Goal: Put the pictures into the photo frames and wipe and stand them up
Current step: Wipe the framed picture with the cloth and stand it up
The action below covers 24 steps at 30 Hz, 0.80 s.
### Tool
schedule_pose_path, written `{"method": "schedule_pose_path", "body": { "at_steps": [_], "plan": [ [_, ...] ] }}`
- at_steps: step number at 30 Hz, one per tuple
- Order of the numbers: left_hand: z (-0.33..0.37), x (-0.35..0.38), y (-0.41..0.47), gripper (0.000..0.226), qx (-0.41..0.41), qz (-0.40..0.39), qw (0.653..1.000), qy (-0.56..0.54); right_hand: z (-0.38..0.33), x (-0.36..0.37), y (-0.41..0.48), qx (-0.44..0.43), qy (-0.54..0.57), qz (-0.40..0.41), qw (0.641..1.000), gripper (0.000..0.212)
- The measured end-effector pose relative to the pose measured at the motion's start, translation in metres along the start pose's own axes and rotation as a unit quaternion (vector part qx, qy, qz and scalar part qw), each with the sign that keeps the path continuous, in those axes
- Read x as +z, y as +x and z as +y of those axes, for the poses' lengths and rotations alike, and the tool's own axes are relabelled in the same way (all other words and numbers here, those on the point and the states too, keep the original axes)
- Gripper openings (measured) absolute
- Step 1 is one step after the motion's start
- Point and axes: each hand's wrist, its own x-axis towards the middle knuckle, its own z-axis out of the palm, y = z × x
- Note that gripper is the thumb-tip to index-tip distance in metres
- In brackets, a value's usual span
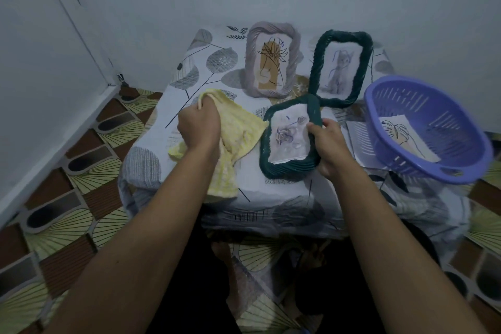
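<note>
Bare forearms, left hand (199, 127), right hand (329, 149), dark clothing (352, 266) over the lap.

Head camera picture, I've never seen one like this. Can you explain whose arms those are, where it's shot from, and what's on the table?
This is no machine. A person wears a camera on the head, and it looks down at their own two bare arms. The left hand grips a yellow cloth. The right hand holds a dark green frame with a flower drawing by its edge, over the table. Behind it a grey frame and a second green frame stand upright with pictures inside. At the right sits a purple basket with a loose drawing in it.
</note>
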Motion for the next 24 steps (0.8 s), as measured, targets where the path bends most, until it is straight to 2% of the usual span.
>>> {"method": "schedule_pose_path", "body": {
  "at_steps": [4,6,8,10,12,14,16,18,22,24],
  "plan": [
    [0.012,0.012,-0.021,0.042,0.011,-0.045,0.997,-0.065,-0.009,0.004,-0.01,-0.028,0.107,-0.028,0.993,0.035],
    [0.014,0.016,-0.042,0.035,0.069,-0.125,0.988,-0.064,-0.011,0.007,-0.013,-0.032,0.154,-0.046,0.986,0.032],
    [0.013,0.018,-0.063,0.033,0.138,-0.239,0.961,-0.014,-0.013,0.012,-0.019,-0.042,0.191,-0.062,0.979,0.029],
    [0.006,0.019,-0.076,0.049,0.216,-0.32,0.913,0.128,-0.015,0.015,-0.022,-0.061,0.213,-0.072,0.972,0.024],
    [-0.005,0.018,-0.085,0.063,0.35,-0.364,0.819,0.274,-0.017,0.015,-0.023,-0.076,0.215,-0.073,0.971,0.02],
    [-0.024,0.017,-0.086,0.073,0.451,-0.38,0.728,0.349,-0.018,0.014,-0.022,-0.081,0.201,-0.065,0.974,0.022],
    [-0.037,0.017,-0.079,0.073,0.477,-0.381,0.695,0.381,-0.017,0.013,-0.025,-0.08,0.186,-0.063,0.977,0.028],
    [-0.036,0.019,-0.068,0.073,0.487,-0.342,0.695,0.403,-0.015,0.014,-0.03,-0.083,0.164,-0.079,0.98,0.028],
    [-0.024,0.029,-0.042,0.074,0.421,-0.279,0.766,0.397,-0.007,0.024,-0.041,-0.097,0.12,-0.139,0.978,0.03],
    [-0.023,0.029,-0.042,0.074,0.417,-0.27,0.777,0.386,-0.007,0.028,-0.042,-0.117,0.1,-0.142,0.978,0.033]
  ]
}}
